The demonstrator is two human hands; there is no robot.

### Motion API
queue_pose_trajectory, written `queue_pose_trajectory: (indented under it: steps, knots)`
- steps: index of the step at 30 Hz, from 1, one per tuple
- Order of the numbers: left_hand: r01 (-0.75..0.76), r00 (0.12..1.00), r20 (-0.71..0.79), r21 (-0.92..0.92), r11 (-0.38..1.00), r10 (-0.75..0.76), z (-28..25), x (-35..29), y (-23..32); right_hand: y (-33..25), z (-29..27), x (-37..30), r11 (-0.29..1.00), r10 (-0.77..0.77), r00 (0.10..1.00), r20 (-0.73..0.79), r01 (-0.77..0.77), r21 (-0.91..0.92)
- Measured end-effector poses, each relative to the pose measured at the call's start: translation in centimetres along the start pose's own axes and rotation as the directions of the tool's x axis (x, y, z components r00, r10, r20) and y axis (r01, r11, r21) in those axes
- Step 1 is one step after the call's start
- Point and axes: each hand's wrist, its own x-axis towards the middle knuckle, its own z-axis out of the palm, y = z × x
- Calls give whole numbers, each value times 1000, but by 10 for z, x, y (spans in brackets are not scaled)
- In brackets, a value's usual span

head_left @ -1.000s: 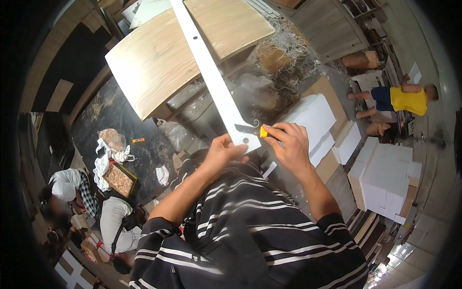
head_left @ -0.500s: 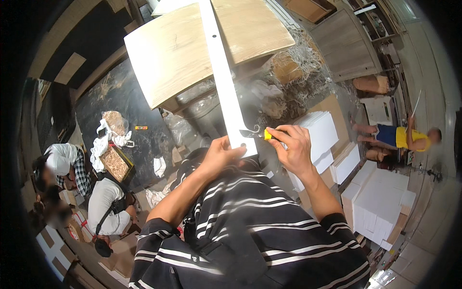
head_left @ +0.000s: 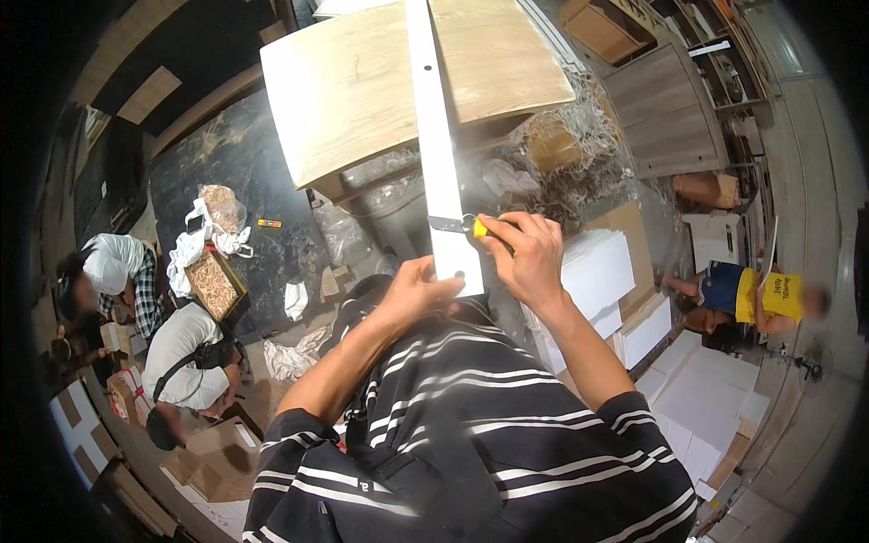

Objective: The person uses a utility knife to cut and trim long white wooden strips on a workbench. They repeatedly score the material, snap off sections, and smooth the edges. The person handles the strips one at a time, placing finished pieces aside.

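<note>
A long white board [head_left: 434, 136] with small holes runs away from my body, its far part over a wooden tabletop. My left hand [head_left: 418, 291] is closed around its near end, thumb on the upper face beside a hole. In my right hand [head_left: 529, 255] is a yellow-handled utility knife [head_left: 480, 227], gripped between thumb and fingers. Its dark blade lies across the board, a little beyond my left hand. A thin curled strip shows beside the blade, at the board's right edge.
The wood-grain tabletop [head_left: 353, 100] stands ahead. To the right are stacked white panels [head_left: 593, 276] and heaped shredded packing [head_left: 593, 136]. Two people [head_left: 195, 357] crouch at the left near a box of shavings [head_left: 214, 279]. A person in yellow [head_left: 768, 299] is at the far right.
My right hand has moved slightly left and away from me, bringing the blade further across the board. My left hand keeps its hold. The whole view has shifted a little.
</note>
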Motion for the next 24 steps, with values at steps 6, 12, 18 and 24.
queue_pose_trajectory:
  steps: [6,12,18,24]
  knots:
    - [-22,999,-41,2,1000,22,-3,-1,-3,-1,-4,-4,998,32,996,81,-36,50]
    - [-30,997,-75,63,998,34,-7,-5,-1,-2,-28,-33,993,70,983,169,-84,80]
    - [-26,997,-73,63,998,31,-8,-2,-3,-5,-10,-27,987,121,989,84,-129,93]
    - [-71,994,-79,78,994,77,-11,-3,-4,-17,5,-22,992,119,992,40,-120,49]
